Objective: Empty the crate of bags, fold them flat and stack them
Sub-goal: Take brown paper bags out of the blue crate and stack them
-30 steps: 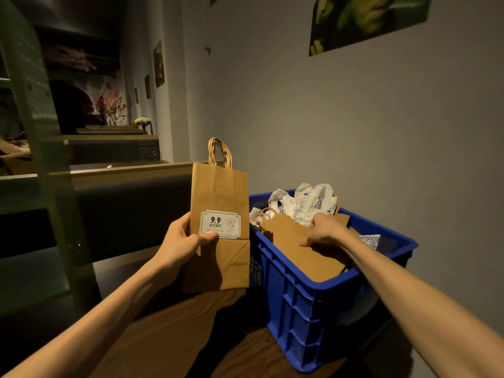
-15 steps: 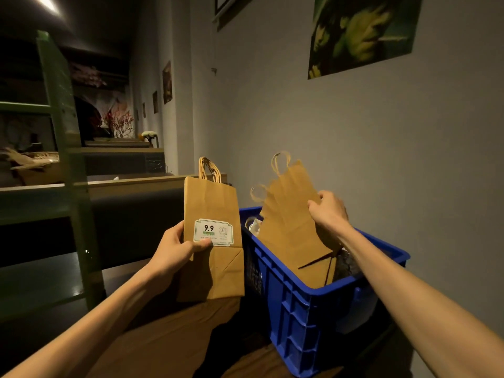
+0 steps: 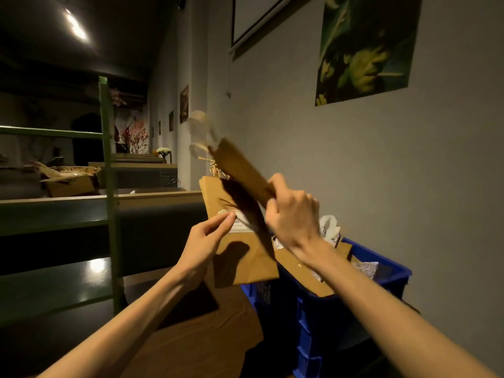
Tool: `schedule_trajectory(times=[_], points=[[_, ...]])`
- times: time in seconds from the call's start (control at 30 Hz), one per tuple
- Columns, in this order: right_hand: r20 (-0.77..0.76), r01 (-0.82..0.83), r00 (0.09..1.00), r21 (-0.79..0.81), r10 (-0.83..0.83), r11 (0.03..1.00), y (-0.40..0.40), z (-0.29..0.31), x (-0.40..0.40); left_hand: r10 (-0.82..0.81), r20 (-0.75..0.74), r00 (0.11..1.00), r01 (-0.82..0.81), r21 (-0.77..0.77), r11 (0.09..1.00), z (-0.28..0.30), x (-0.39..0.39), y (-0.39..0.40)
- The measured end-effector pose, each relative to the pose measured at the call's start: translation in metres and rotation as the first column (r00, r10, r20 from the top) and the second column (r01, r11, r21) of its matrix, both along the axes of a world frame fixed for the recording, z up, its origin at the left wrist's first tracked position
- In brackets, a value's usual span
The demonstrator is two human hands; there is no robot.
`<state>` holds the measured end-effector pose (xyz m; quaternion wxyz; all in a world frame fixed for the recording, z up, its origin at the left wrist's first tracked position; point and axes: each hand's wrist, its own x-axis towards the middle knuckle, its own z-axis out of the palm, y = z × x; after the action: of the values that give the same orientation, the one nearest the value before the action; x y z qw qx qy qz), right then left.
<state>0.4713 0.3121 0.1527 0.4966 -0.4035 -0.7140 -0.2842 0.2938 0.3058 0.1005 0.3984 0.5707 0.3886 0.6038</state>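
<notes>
Nothing's really readable here tbh. The upright paper bag (image 3: 242, 257) has a white sticker label (image 3: 240, 223) on its front, but fingers and shadow cover the print.

2 flat brown bags (image 3: 242, 252) above blue crate (image 3: 381, 285)

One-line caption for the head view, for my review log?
Left hand steadies a labelled kraft bag while right hand brings a second kraft bag over from the blue crate.
</notes>
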Motion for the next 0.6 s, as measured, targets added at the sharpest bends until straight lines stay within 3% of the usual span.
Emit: schedule_trajectory(times=[0.1, 0.23, 0.37, 0.5, 0.6], points=[[0.141, 0.001, 0.990, 0.016, -0.003, 1.000, -0.023, -0.025, -0.038, -0.066, 0.206, 0.976, 0.072, -0.021, 0.997, 0.013, 0.005, -0.014], [0.062, -0.270, 0.958, -0.141, 0.281, 0.952, -0.025, -0.038, -0.048, -0.031, 0.329, 0.944, 0.019, 0.039, 0.999, 0.010, -0.012, -0.035], [-0.010, -0.379, 0.920, -0.267, 0.391, 0.886, -0.032, -0.053, -0.053, -0.031, 0.361, 0.932, 0.016, 0.043, 0.999, 0.005, -0.038, -0.047], [-0.268, -0.534, 0.844, -0.347, 0.464, 0.771, -0.032, -0.056, -0.061, -0.093, 0.364, 0.927, 0.107, -0.019, 0.994, 0.005, -0.050, -0.059], [-0.334, -0.540, 0.839, -0.403, 0.430, 0.739, -0.028, -0.060, -0.069, -0.060, 0.226, 0.972, 0.076, -0.063, 0.995, 0.001, -0.052, -0.057]])
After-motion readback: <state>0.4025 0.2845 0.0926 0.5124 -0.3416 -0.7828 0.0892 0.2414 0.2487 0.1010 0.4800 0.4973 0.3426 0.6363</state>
